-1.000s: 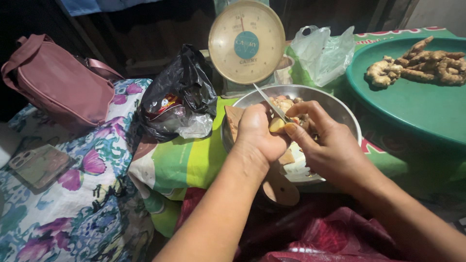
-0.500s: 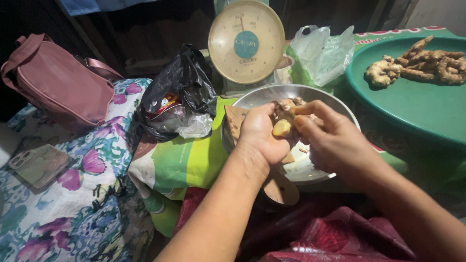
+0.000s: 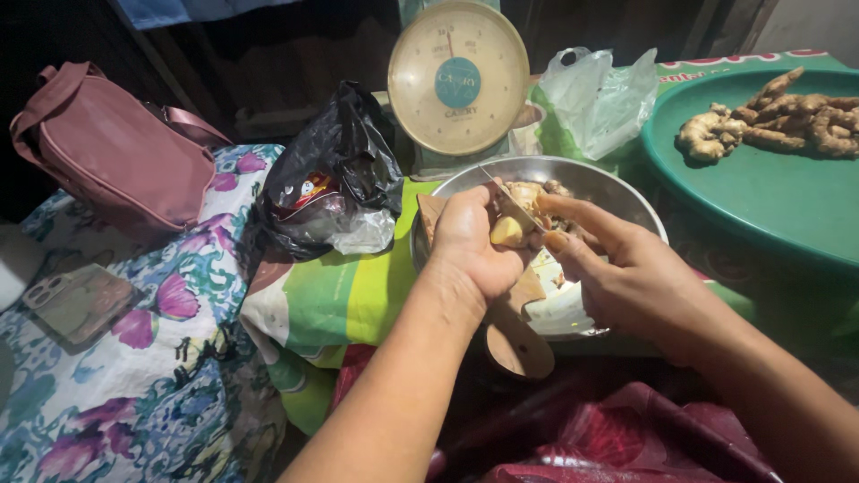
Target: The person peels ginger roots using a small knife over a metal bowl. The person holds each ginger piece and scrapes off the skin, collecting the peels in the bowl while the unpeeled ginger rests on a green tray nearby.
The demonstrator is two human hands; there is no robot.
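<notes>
My left hand (image 3: pixel 474 246) grips a small yellowish piece of ginger (image 3: pixel 508 233) over a round metal bowl (image 3: pixel 626 192). My right hand (image 3: pixel 617 268) holds a thin knife (image 3: pixel 512 201) whose blade lies across the top of the ginger. Peelings and more pieces lie inside the bowl, partly hidden by both hands. A wooden board handle (image 3: pixel 519 340) sticks out under my wrists.
A round dial scale (image 3: pixel 458 76) stands behind the bowl. A green tray (image 3: pixel 761 188) with raw ginger roots (image 3: pixel 778 121) sits at the right, a clear plastic bag (image 3: pixel 595 94) beside it. A black bag (image 3: pixel 335 179), pink handbag (image 3: pixel 116 152) and phone (image 3: pixel 76 300) lie left.
The knife blade shows again above the ginger after being hidden half a second ago. Both hands stay over the bowl, with the ginger turned slightly in my left hand.
</notes>
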